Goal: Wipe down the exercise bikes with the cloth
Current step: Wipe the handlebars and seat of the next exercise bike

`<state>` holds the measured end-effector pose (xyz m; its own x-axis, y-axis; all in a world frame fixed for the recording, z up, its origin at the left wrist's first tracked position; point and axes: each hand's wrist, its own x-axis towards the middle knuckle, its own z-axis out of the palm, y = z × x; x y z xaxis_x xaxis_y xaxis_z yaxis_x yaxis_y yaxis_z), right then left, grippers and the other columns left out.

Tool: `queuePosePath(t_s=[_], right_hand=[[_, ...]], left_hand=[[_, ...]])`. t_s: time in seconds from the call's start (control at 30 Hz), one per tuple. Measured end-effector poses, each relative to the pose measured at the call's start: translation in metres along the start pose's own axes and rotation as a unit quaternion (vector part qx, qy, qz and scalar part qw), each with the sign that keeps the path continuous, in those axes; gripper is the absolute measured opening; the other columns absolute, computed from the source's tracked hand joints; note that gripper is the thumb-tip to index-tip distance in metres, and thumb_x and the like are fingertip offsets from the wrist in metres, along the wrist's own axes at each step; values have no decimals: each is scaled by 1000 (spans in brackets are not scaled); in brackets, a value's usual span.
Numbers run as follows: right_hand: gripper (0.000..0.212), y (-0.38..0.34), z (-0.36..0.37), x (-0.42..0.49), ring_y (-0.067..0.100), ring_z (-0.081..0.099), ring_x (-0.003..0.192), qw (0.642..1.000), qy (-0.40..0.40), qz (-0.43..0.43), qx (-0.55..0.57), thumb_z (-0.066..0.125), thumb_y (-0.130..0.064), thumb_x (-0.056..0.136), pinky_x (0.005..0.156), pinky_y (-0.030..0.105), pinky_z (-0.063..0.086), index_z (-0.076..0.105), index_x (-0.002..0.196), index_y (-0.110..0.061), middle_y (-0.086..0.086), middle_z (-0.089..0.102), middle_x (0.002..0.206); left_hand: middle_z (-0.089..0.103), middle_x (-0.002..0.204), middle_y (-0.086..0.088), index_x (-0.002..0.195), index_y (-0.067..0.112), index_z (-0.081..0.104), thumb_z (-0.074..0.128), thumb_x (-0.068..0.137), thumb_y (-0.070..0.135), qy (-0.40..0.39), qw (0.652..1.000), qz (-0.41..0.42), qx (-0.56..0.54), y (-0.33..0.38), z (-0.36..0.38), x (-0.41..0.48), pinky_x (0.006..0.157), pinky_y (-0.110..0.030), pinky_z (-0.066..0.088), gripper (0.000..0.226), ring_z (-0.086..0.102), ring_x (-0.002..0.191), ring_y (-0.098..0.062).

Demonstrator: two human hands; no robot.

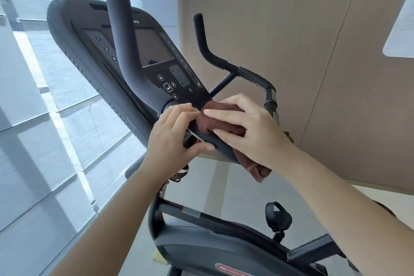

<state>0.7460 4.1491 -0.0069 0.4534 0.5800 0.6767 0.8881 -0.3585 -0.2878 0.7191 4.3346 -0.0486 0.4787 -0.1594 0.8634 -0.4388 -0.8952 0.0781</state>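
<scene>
A black exercise bike fills the view, its console [125, 47] tilted toward me with a dark screen and keypad. Two padded handlebars rise in front: the left one [125, 51] and the right one [202, 38]. My right hand [246, 132] presses a brown cloth [215, 119] onto the lower edge of the console, where the bars meet; the cloth's tail hangs below my palm. My left hand [174, 139] grips that same edge beside the cloth, thumb underneath.
A window wall with blinds [44, 119] runs along the left. A beige panelled wall [313, 74] stands on the right. Below are the bike's frame [201, 240], a pedal with strap [277, 217] and pale floor.
</scene>
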Motion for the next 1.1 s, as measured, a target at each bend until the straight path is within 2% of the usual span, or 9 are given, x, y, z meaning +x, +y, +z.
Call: queuePosePath(t_s=[0.1,0.27,0.4,0.53,0.6,0.73,0.87,1.03,1.1], right_hand=[[34,2,0,-4,24,54,104,999,-18,-23,-19,63,-13,83,90,32,46,62,117,-18,10,55,115],[36,26,-34,-60,14,54,104,999,-36,-26,-1,62,-12,79,92,14,40,63,114,-20,6,55,114],[33,23,-38,-38,5,53,102,997,-56,-30,35,64,-12,80,91,11,38,65,112,-21,1,56,113],[33,0,-5,1,26,53,105,996,-52,-66,7,64,-15,82,91,34,46,63,116,-19,10,55,118],[33,6,-2,-3,27,52,106,995,-55,-80,6,62,-18,83,91,37,47,63,116,-20,10,54,119],[34,48,-23,-36,10,53,105,993,-25,-100,56,62,-14,81,94,18,42,63,115,-19,7,55,114],[35,60,-26,-54,10,54,106,995,-6,-84,55,63,-13,80,94,18,42,62,115,-22,3,55,113],[39,40,-25,-38,2,51,105,997,0,-30,67,63,-15,78,94,9,35,60,116,-26,2,56,113],[37,23,-17,-32,7,52,107,998,7,-29,49,63,-16,80,94,11,36,62,116,-22,4,55,115]], left_hand=[[62,104,-13,99,-1,58,57,73,57,-8,1000,-11,-6,0,-1,-2,94,-24,32,63,46,107,-18],[61,108,-11,103,2,58,60,68,53,-14,998,-53,-16,7,-4,-2,92,-20,31,61,44,112,-16],[61,110,-11,103,4,58,58,67,56,-26,997,-74,-13,11,-6,-1,92,-18,30,63,43,111,-14],[54,110,-1,99,3,58,60,64,58,-24,995,-90,-24,14,-9,1,90,-14,28,65,44,107,-13],[55,110,-1,99,3,58,63,63,56,-31,994,-98,-22,14,-8,2,90,-14,29,65,46,107,-13],[59,112,-9,102,2,58,64,62,53,-38,993,-113,-6,13,-6,0,92,-14,29,65,46,109,-13],[59,113,-12,103,0,59,51,64,63,-39,994,-105,-1,18,-7,0,92,-10,26,74,44,112,-16],[61,105,-14,98,-1,59,60,62,56,-32,997,-70,-13,12,-9,4,90,-15,29,68,45,106,-16],[62,101,-13,96,-2,60,63,62,53,-31,998,-48,-23,6,-9,5,90,-17,32,66,47,103,-17]])
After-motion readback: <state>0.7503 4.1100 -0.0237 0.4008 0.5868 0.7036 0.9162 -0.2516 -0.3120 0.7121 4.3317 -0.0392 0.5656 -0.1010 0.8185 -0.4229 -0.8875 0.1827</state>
